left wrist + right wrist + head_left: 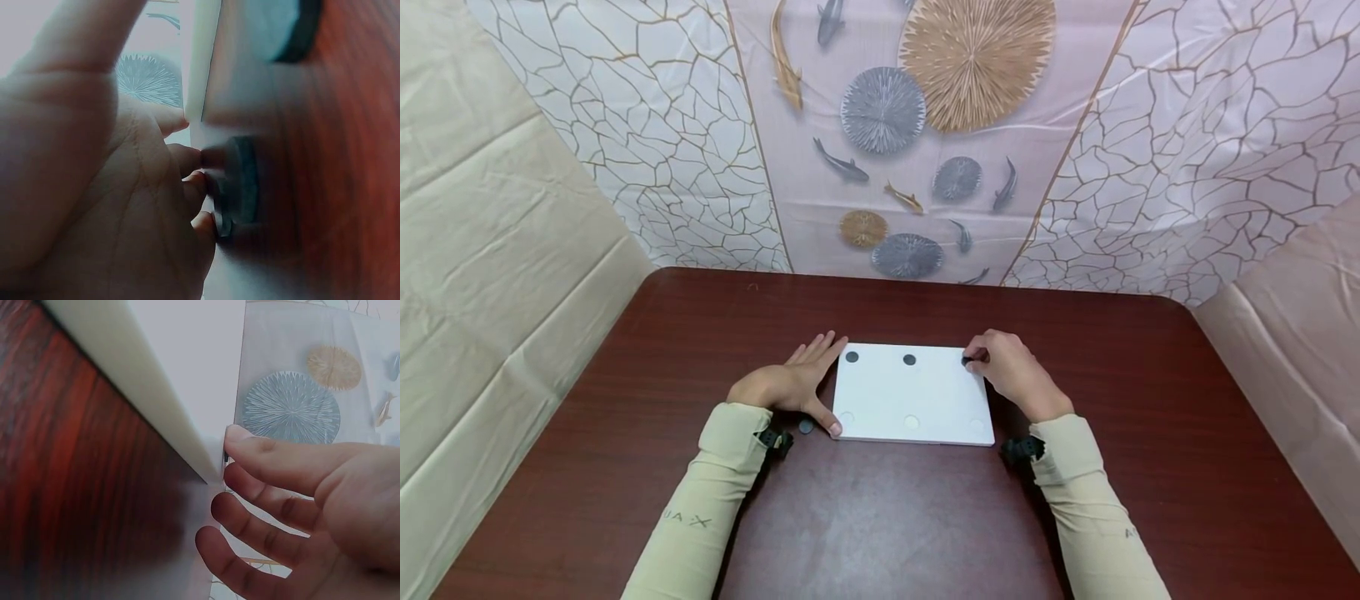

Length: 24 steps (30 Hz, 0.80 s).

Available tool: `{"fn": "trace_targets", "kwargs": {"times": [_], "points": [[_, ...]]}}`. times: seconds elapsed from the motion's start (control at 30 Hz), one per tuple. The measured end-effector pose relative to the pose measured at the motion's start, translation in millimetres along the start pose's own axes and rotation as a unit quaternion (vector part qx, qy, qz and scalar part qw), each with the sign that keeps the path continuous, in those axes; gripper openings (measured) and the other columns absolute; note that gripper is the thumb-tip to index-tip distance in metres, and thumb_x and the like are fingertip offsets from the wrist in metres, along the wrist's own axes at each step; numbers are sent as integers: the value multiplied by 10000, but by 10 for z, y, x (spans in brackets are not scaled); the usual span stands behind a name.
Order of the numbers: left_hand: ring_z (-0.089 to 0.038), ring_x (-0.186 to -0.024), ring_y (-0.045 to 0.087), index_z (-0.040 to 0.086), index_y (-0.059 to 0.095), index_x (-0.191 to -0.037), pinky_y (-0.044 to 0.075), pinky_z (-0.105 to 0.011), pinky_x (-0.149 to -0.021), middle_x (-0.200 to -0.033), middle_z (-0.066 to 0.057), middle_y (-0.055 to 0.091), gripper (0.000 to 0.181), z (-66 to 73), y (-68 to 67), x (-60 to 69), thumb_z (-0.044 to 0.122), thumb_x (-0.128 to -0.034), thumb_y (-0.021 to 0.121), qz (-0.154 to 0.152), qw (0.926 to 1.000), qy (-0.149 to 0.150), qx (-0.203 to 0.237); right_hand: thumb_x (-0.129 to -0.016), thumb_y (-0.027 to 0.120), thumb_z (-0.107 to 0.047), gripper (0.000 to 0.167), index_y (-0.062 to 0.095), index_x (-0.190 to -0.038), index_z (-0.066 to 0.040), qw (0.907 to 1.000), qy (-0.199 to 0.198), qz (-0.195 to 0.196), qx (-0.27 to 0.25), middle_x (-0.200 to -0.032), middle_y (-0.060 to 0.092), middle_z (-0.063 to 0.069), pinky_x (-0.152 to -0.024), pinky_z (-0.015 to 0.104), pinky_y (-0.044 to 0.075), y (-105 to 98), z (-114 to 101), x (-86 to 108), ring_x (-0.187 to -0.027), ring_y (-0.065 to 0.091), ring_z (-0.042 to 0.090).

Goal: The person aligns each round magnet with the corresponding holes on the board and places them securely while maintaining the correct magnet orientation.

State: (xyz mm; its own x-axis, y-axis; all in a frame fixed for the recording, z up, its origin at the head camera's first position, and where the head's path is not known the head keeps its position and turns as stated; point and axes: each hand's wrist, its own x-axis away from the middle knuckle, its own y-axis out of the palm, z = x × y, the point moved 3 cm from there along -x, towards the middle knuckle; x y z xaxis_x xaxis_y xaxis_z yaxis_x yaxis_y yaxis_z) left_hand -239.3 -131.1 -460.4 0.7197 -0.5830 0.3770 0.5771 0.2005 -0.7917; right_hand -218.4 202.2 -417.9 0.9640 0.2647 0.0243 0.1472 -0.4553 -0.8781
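A white rectangular board [910, 396] lies on the table. My left hand [793, 385] is spread along its left edge, the thumb at the near left corner and the index fingertip at the far left corner. At the far right corner my right hand [1011, 375] pinches a small dark disc [966, 361] between thumb and fingers; in the right wrist view the thumb mostly hides it. Two more dark discs sit on the board's far side, one at the left [852, 357] and one in the middle [910, 360]. Pale round spots [912, 422] mark its near side.
A loose dark disc [806, 426] lies on the table by my left wrist. The left wrist view shows more dark discs [244, 178] beneath that hand. The brown table [887, 517] meets a patterned cloth backdrop [880, 192] behind and plain cloth at both sides.
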Motion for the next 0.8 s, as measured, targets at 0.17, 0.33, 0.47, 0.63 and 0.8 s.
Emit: {"fn": "trace_targets", "kwargs": {"times": [0.17, 0.33, 0.47, 0.63, 0.8], "points": [[-250, -1616, -185, 194, -128, -1697, -61, -471, -1309, -1756, -112, -174, 1527, 27, -21, 7, 587, -690, 951, 28, 10000, 17, 67, -962, 750, -11, 110, 785, -1066, -6, 9999, -76, 103, -16, -998, 698, 125, -727, 367, 569, -22, 37, -5, -902, 678, 264], [-246, -1616, -184, 195, -127, -1696, -53, -478, -1310, -1756, -104, -175, 1533, 49, -28, 3, 604, -684, 948, 4, 10000, 3, 60, -967, 750, -25, 129, 789, -1089, -12, 10000, 11, 43, -67, -1002, 702, 111, -729, 357, 560, -38, 56, 19, -898, 671, 246], [-255, -1614, -186, 168, -121, -1697, -52, -475, -1310, -1754, -123, -175, 1548, 64, -26, 5, 590, -671, 960, -4, 10000, 61, 32, -967, 752, -30, 137, 786, -1097, -4, 9999, -9, 23, -129, -998, 711, 111, -722, 346, 550, -38, 81, 20, -890, 667, 240], [-276, -1618, -174, 154, -93, -1702, -49, -488, -1308, -1756, -142, -162, 1554, 73, -33, 26, 599, -655, 965, 58, 9997, 143, 174, -964, 751, -22, 147, 780, -1106, 6, 9994, -142, 62, -294, -986, 713, 100, -719, 341, 539, -37, 93, 15, -883, 653, 229], [-277, -1624, -156, 156, -80, -1705, -24, -489, -1312, -1760, -133, -154, 1554, 59, -31, 48, 636, -648, 953, 72, 9998, 87, 133, -957, 755, -11, 183, 769, -1138, 9, 9989, -249, 68, -382, -959, 702, 91, -745, 360, 545, -57, 83, 18, -886, 642, 236]]}}
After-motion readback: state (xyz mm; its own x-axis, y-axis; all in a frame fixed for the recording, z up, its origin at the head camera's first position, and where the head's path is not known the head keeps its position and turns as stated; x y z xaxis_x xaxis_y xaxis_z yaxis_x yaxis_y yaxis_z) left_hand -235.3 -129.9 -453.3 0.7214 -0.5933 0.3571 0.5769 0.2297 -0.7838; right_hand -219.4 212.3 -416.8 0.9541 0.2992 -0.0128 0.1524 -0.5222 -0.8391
